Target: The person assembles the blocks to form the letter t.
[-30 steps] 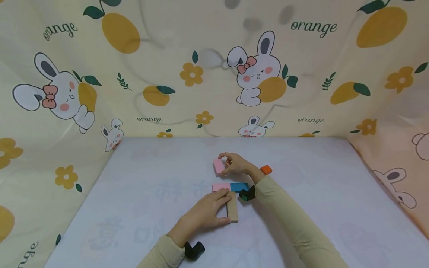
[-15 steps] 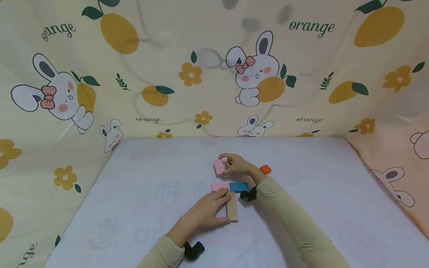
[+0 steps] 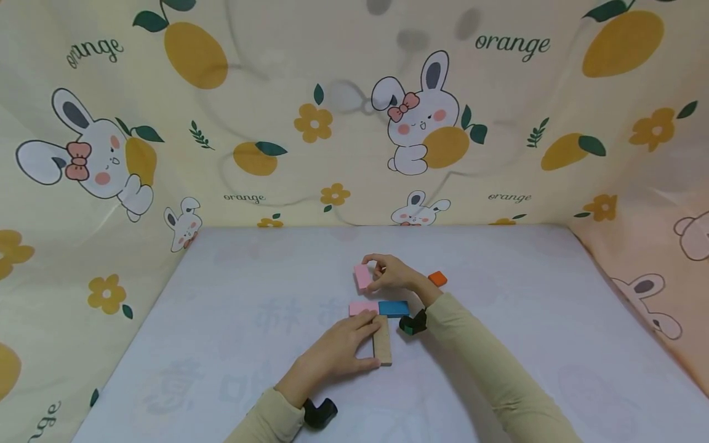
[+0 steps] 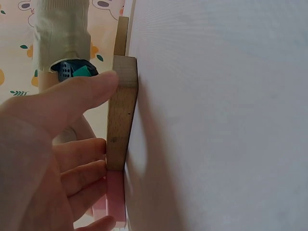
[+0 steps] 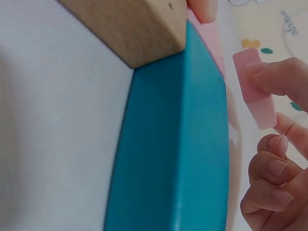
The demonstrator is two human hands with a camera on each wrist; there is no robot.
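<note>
1. A pink block (image 3: 362, 279) stands out beyond the others, midway between the side edges of the white table (image 3: 232, 264) and nearer its far edge; whether it touches the surface, you cannot tell.
2. Your right hand (image 3: 393, 272) pinches it between thumb and finger.
3. Closer to you, a second pink block (image 3: 360, 307) and a blue block (image 3: 394, 309) lie end to end, a wooden block (image 3: 382, 344) butting their seam.
4. Your left hand (image 3: 335, 347), fingers extended, touches the wood, apparently steadying it.
5. An orange block (image 3: 437, 279) sits toward the right edge.
6. You appear to be positioning the pink piece; the next move likely calls for careful alignment, then release.
</note>
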